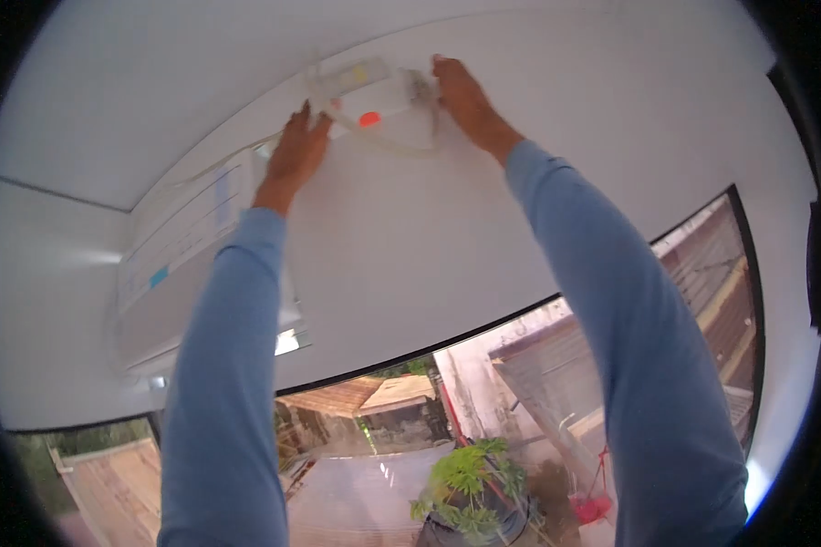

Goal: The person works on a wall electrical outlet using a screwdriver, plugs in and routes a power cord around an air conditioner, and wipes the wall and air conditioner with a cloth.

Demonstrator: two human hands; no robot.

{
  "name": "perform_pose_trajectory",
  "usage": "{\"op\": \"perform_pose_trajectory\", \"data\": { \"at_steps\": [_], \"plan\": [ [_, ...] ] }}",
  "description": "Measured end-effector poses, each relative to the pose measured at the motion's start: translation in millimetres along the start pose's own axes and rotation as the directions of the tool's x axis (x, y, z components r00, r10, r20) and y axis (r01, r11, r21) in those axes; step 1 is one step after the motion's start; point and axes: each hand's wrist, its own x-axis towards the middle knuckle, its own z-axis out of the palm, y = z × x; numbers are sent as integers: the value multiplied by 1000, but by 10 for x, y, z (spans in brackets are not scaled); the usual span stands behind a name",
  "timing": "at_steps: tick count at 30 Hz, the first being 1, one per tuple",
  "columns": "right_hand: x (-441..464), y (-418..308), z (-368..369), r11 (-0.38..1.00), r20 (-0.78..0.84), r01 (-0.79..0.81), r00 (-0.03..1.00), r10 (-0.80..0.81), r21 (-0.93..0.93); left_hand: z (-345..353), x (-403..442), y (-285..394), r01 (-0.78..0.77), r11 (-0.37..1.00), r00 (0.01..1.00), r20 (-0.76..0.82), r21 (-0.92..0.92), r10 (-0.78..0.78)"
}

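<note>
High on the white wall, just below the ceiling, your two hands are raised and apart, one each side of a blurred pale fitting. Left hand: fingers pointing up, partly spread, tips at the pale cable near the fitting's lower left end; can't tell if they grip it or only touch. Right hand: fingers bent, tips up beside a small grey piece; blur hides whether you're clamped on it. Cable sags in a loop between your hands. Orange patch sits under the fitting, above the loop. White wall unit with a blue label is left of and below your left hand.
</note>
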Motion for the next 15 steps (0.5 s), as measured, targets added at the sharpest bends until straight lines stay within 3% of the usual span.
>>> {"op": "perform_pose_trajectory", "data": {
  "at_steps": [2,4,8,10,12,13,15],
  "plan": [
    [46,-72,-7,985,6,-139,990,140,-104,-32,-61,141,106,994,994,-30,-26,-107],
    [49,-117,-24,985,47,-113,992,120,-131,-207,-179,519,342,932,937,-28,-123,-348],
    [-78,-269,1,985,78,-165,983,168,-44,-158,-192,393,299,934,943,-90,-194,-321],
    [-65,-300,43,978,79,-204,975,207,-47,-308,-268,475,337,912,927,-84,-235,-365],
    [-40,-248,17,975,94,-212,972,217,-60,-327,-237,367,270,943,941,-152,-195,-301],
    [-60,-206,-19,991,115,-113,986,122,-78,-398,-289,422,273,939,937,-163,-210,-309],
    [-16,-217,-3,976,73,-190,978,198,-104,-498,-335,489,287,932,927,-181,-221,-328]
  ]
}}
